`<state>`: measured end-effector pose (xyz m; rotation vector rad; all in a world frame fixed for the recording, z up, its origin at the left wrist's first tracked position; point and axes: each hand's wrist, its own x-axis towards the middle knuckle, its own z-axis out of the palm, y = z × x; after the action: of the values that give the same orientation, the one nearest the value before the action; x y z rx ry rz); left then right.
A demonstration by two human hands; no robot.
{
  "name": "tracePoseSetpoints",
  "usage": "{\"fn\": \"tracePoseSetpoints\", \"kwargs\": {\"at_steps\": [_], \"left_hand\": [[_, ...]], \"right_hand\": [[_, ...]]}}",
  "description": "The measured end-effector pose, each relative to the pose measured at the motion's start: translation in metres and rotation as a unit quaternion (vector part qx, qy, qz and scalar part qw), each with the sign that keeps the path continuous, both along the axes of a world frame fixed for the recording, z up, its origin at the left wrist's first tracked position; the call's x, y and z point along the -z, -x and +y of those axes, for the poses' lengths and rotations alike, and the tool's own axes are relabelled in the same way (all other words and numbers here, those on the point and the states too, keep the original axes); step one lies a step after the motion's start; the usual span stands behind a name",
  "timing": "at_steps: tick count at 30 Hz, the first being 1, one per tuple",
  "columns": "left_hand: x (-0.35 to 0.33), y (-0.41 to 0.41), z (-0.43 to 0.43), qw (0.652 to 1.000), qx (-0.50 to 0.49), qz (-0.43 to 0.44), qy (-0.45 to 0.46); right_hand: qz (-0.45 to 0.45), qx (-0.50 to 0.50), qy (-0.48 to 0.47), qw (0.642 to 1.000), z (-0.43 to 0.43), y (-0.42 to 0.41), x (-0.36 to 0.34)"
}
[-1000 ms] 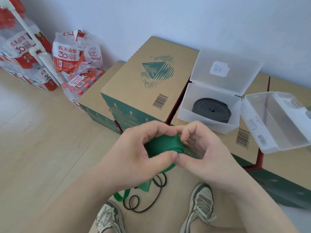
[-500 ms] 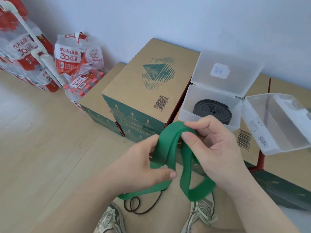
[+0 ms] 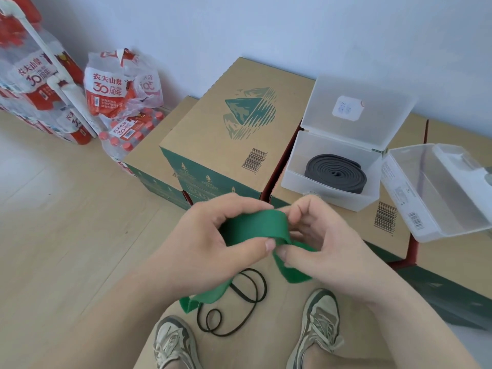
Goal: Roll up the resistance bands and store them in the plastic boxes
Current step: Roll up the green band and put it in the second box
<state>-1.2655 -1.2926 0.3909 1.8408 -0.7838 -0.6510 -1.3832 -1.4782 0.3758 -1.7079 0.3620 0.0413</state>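
Note:
A green resistance band (image 3: 255,226) is held in front of me, partly wound into a loop. My left hand (image 3: 213,241) grips the wound part between thumb and fingers. My right hand (image 3: 319,243) pinches the band from the right, and loose green ends hang down below both hands. A rolled black band (image 3: 336,172) lies inside an open clear plastic box (image 3: 292,166) on the cartons. Another clear plastic box (image 3: 439,190) stands open at the right with nothing visible inside.
Thin black elastic loops (image 3: 239,307) lie on the floor between my shoes (image 3: 316,323). Stacked brown and green cartons (image 3: 226,134) stand ahead. Shrink-wrapped packs of water bottles (image 3: 117,102) sit against the wall at the left.
The wide green loop of half a second ago has been drawn in tight between my hands. My right hand moved down and closer to the left.

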Motion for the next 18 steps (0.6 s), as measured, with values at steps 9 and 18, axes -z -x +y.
{"fn": "tracePoseSetpoints", "kwargs": {"at_steps": [9, 18], "left_hand": [[0.000, 0.004, -0.004, 0.998, -0.010, 0.051, 0.020], [0.023, 0.007, -0.009, 0.991, 0.048, 0.007, -0.122]], "right_hand": [[-0.075, -0.016, 0.053, 0.996, 0.003, 0.000, -0.002], [-0.100, 0.101, 0.077, 0.987, 0.012, -0.002, -0.003]]}}
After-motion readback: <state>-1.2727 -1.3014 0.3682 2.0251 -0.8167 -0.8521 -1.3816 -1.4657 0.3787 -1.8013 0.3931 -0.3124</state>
